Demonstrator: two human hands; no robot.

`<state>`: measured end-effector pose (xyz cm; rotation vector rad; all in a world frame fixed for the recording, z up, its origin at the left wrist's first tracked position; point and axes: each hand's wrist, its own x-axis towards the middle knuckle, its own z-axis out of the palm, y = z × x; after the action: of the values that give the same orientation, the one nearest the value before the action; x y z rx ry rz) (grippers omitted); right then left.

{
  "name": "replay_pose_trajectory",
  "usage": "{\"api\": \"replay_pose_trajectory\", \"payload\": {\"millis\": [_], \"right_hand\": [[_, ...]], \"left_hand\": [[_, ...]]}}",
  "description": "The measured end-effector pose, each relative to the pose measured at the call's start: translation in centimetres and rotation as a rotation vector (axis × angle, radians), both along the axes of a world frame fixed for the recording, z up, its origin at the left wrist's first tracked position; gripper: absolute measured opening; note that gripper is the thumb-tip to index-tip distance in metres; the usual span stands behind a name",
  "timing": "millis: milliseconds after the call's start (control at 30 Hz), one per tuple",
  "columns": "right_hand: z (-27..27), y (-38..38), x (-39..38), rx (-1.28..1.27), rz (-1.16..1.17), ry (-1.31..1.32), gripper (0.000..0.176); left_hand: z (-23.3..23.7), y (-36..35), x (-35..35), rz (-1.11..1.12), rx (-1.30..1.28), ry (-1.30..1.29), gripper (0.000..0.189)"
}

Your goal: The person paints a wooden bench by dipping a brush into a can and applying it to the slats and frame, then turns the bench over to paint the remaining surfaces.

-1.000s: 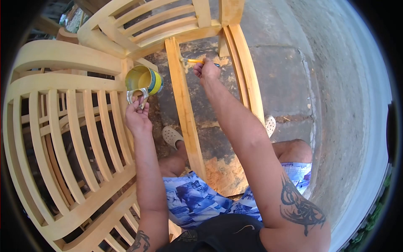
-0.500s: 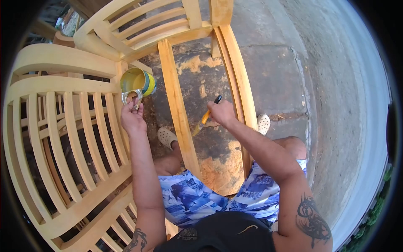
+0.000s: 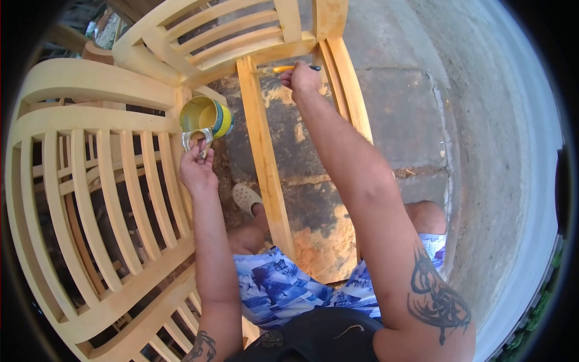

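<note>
My left hand point(image 3: 199, 172) grips the handle of a yellow-green can point(image 3: 224, 118), which is tilted with its mouth toward me and has pale liquid inside. In my right hand point(image 3: 303, 78) is a paintbrush point(image 3: 285, 69) with a yellow and black handle. Its bristles meet the upper end of a long wooden rail point(image 3: 263, 145), near where that rail joins the slatted end of the furniture frame. A second, wider rail point(image 3: 350, 90) runs behind my right wrist.
A slatted wooden backrest point(image 3: 90, 123) stands at the left, and another slatted panel point(image 3: 232, 30) is at the top. Stained concrete floor point(image 3: 392, 108) shows beneath. My shoe point(image 3: 246, 199) is between the backrest and the rail.
My right hand and the brush have moved up, from beside the rail's lower half to its upper end. My left hand still holds the can; the view has shifted slightly.
</note>
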<state>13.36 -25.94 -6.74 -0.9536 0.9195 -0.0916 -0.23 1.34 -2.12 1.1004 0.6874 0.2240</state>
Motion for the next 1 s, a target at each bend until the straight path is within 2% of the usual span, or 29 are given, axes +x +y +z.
{"api": "replay_pose_trajectory", "payload": {"millis": [100,233,333,433,467,567,600,700,767,867,967,1000], "right_hand": [[-1.0,1.7,-3.3,0.126,-0.082,0.046,0.026],[-1.9,3.8,-10.1,0.158,-0.088,0.219,0.025],[-2.1,3.5,-13.9,0.149,-0.059,0.240,0.024],[-2.1,2.4,-16.9,0.093,0.098,0.260,0.022],[-1.8,1.6,-17.6,0.016,0.199,0.296,0.027],[-4.2,-1.0,-16.7,-0.483,0.361,0.282,0.036],[-4.0,-1.9,-15.4,-0.666,0.512,0.339,0.042],[-3.7,-0.4,-12.1,-0.687,0.778,0.267,0.052],[-2.6,1.3,-9.5,-0.674,0.582,0.278,0.051],[-5.9,1.2,-4.6,-0.611,0.428,0.249,0.039],[-3.0,0.3,-4.4,-0.086,0.132,-0.015,0.028],[-2.9,0.2,-4.6,-0.031,-0.010,-0.112,0.021]], "left_hand": [[0.1,-0.1,-0.1,0.002,-0.003,-0.005,0.030],[0.2,-0.3,-0.1,0.001,-0.006,0.004,0.030],[0.1,-0.7,-0.1,0.005,0.004,-0.003,0.030],[-0.1,-0.7,0.0,-0.002,0.007,0.001,0.030],[-0.1,-0.7,0.0,-0.008,0.007,0.002,0.030],[-0.2,-0.6,-0.1,-0.017,0.007,0.003,0.030],[-0.3,-0.4,-0.1,-0.017,0.006,0.001,0.030],[-0.1,-0.3,0.0,-0.006,0.017,0.002,0.030],[0.1,-0.3,0.0,-0.003,0.015,0.002,0.031],[0.1,-0.1,-0.1,-0.010,0.002,-0.003,0.034],[0.1,0.0,0.0,-0.012,0.000,-0.008,0.034],[0.1,-0.1,0.0,-0.012,-0.003,-0.006,0.034]]}}
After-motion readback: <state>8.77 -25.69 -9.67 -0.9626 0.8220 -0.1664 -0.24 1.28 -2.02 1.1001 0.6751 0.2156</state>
